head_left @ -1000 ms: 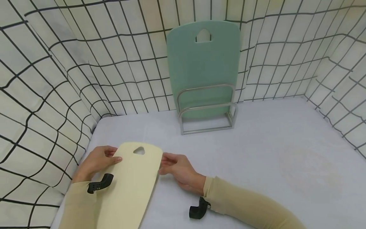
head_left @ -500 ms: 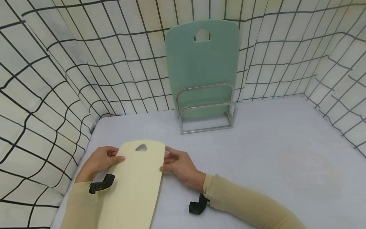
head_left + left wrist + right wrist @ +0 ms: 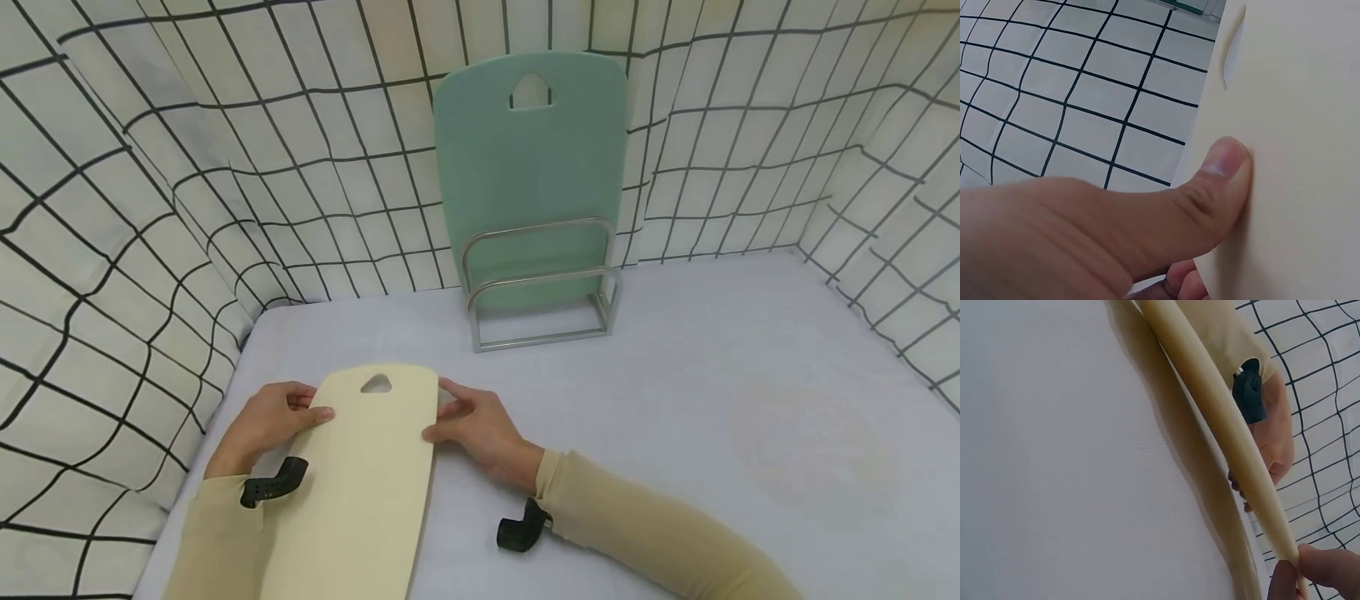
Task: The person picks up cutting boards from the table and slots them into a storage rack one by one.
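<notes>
A cream cutting board (image 3: 360, 483) with a triangular handle hole slants up off the white table. My left hand (image 3: 266, 425) grips its left edge, thumb flat on the face and fingers behind, as the left wrist view shows the thumb (image 3: 1210, 194) on the board (image 3: 1297, 156). On the opposite edge, near the top corner, my right hand (image 3: 483, 433) pinches the board between thumb and fingers. The right wrist view looks along that edge of the board (image 3: 1229, 425), with the pinching fingers (image 3: 1329, 565) at lower right. The board's lower end is cut off below the head view.
A silver wire rack (image 3: 543, 340) stands at the back of the table (image 3: 675, 375), holding a green cutting board (image 3: 532, 175) upright in its rear slot. Grid-patterned white cloth (image 3: 337, 192) walls the back and both sides.
The cream board has swung slightly, its top moving right and a little up. My right hand has shifted up along with it and its thumb now sits over the board's edge.
</notes>
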Motion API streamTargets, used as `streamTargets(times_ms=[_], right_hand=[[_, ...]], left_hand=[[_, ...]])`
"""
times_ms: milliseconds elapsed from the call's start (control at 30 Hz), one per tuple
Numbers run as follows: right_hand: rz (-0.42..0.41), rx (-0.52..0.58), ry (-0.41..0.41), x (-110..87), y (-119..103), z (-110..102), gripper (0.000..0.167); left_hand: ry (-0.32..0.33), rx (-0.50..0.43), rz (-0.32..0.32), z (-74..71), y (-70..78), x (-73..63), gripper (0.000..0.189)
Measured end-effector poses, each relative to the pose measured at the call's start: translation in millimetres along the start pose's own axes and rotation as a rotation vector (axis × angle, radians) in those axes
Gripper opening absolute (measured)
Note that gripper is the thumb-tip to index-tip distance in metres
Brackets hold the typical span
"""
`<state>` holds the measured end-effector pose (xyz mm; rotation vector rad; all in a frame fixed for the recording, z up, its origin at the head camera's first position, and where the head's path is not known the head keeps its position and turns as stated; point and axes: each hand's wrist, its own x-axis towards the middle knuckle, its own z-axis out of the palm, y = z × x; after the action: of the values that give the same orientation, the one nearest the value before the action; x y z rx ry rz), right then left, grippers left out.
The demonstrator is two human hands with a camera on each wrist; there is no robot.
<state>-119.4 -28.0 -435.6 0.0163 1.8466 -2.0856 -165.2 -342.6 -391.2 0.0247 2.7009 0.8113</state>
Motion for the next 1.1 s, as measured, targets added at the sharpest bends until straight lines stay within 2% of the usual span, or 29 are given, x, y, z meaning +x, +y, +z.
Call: streamTargets(times_ms=[267,600,867,1100], right_hand=[[0.011,-0.029,0.035,2.2,-5.9,-5.3,0.085],[0.029,0.012,0.037,7.8,-7.1,-11.3,0.084],[0.027,0.006,0.06,12.5,-8.6,-16.1,0.082],[0.024,0.008,0.082,15.6,-8.7,-18.1,0.076]], left_hand=[[0.005,-0.038,0.021,-3.4,4.2,-3.9,0.08],[-0.047,-0.096,0.037,-6.3,0.8,-4.5,0.082],[-0.125,-0.148,0.012,-6.0,1.7,-6.2,0.086],[-0.121,-0.172,0.037,-4.5,4.1,-6.9,0.084]])
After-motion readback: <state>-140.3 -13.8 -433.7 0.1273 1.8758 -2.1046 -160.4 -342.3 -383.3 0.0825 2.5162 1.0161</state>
